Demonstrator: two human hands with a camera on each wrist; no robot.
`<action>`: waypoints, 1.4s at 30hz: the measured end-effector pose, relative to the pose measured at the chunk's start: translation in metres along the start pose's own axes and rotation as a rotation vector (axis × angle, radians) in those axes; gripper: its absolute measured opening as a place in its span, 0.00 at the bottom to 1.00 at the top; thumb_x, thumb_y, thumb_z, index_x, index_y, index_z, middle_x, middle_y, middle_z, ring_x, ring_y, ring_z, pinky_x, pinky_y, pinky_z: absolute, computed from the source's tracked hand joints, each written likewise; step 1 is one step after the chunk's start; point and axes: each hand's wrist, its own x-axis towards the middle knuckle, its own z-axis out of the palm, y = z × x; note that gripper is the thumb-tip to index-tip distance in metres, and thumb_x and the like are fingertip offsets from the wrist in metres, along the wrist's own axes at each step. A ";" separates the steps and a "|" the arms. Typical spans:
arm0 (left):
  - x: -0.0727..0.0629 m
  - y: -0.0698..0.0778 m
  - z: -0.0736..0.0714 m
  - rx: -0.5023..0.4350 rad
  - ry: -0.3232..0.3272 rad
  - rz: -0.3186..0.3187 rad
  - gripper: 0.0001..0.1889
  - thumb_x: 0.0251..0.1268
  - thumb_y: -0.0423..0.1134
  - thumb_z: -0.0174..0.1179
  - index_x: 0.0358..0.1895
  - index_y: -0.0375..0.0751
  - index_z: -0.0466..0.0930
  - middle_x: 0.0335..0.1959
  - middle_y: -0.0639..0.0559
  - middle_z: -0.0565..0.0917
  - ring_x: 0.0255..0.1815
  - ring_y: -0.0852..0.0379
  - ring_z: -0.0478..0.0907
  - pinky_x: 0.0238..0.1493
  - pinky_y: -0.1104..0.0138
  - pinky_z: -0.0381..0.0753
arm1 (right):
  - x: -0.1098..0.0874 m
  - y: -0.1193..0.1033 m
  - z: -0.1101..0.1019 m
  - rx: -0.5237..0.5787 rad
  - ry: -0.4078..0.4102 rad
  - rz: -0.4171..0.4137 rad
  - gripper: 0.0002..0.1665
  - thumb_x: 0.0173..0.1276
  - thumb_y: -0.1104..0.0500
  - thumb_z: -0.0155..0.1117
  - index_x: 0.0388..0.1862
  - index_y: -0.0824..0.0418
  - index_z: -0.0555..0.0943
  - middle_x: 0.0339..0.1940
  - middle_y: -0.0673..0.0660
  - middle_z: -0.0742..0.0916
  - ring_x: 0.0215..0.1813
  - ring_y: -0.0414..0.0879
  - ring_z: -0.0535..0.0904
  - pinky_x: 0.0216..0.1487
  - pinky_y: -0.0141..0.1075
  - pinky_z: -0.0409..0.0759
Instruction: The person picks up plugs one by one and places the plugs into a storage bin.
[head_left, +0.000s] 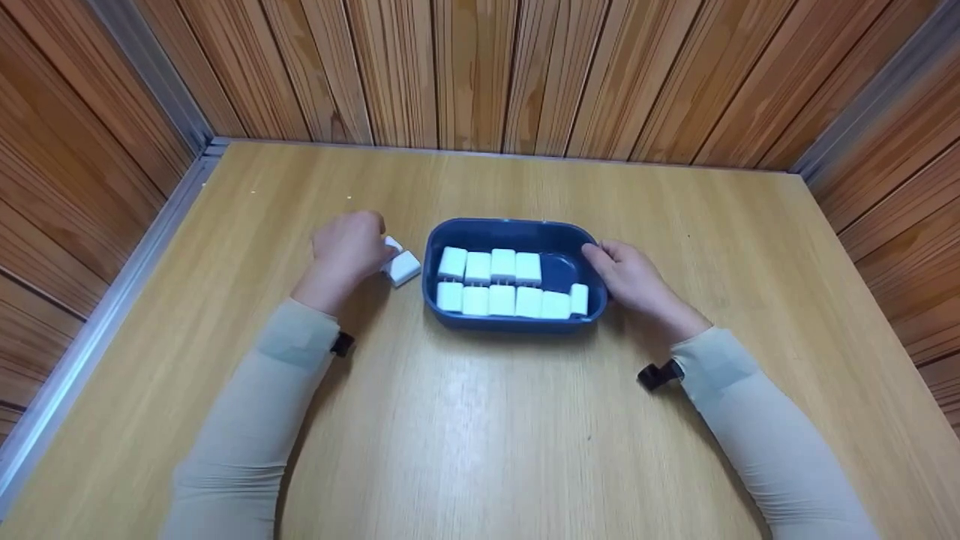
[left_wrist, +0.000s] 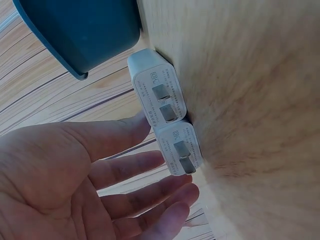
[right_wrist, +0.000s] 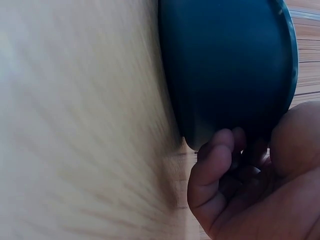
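Observation:
Two white phone chargers point(head_left: 403, 268) lie side by side on the table, left of a dark blue plastic bin. In the left wrist view their printed faces and flat metal prongs show. My left hand point(head_left: 349, 244) reaches down over them; its thumb and fingers point(left_wrist: 150, 195) bend around the charger point(left_wrist: 179, 149) farther from the bin. My right hand point(head_left: 634, 277) grips the right end of the bin point(head_left: 517, 324), thumb at the rim and fingers point(right_wrist: 210, 170) curled against the outer wall. Inside the bin, several more white chargers point(head_left: 478, 268) stand in two rows.
The wooden table point(head_left: 480, 435) runs back to a wood-panelled wall point(head_left: 472, 75), with more panelling on both sides. Inside the bin, bare floor point(head_left: 559, 266) shows at the back right. Black wrist mounts point(head_left: 660, 375) stick out from the sleeves.

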 end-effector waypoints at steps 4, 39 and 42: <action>0.000 0.001 0.002 0.000 -0.004 0.012 0.22 0.75 0.45 0.74 0.64 0.37 0.86 0.53 0.40 0.89 0.51 0.39 0.83 0.59 0.43 0.78 | 0.000 0.000 0.000 0.003 0.000 0.005 0.32 0.91 0.35 0.48 0.58 0.62 0.80 0.33 0.55 0.81 0.36 0.50 0.79 0.37 0.35 0.74; 0.006 -0.003 0.006 -0.042 -0.038 0.027 0.21 0.78 0.42 0.68 0.67 0.36 0.84 0.56 0.38 0.88 0.53 0.38 0.81 0.62 0.41 0.77 | 0.003 0.003 0.002 -0.011 0.026 -0.039 0.29 0.93 0.39 0.47 0.54 0.63 0.81 0.30 0.54 0.82 0.32 0.48 0.79 0.34 0.34 0.74; 0.006 -0.005 0.006 -0.054 -0.031 0.028 0.21 0.77 0.42 0.69 0.65 0.36 0.85 0.53 0.38 0.87 0.52 0.38 0.81 0.60 0.43 0.78 | 0.002 0.002 0.001 -0.010 0.025 -0.039 0.30 0.93 0.38 0.47 0.53 0.63 0.81 0.31 0.54 0.82 0.33 0.48 0.79 0.34 0.34 0.74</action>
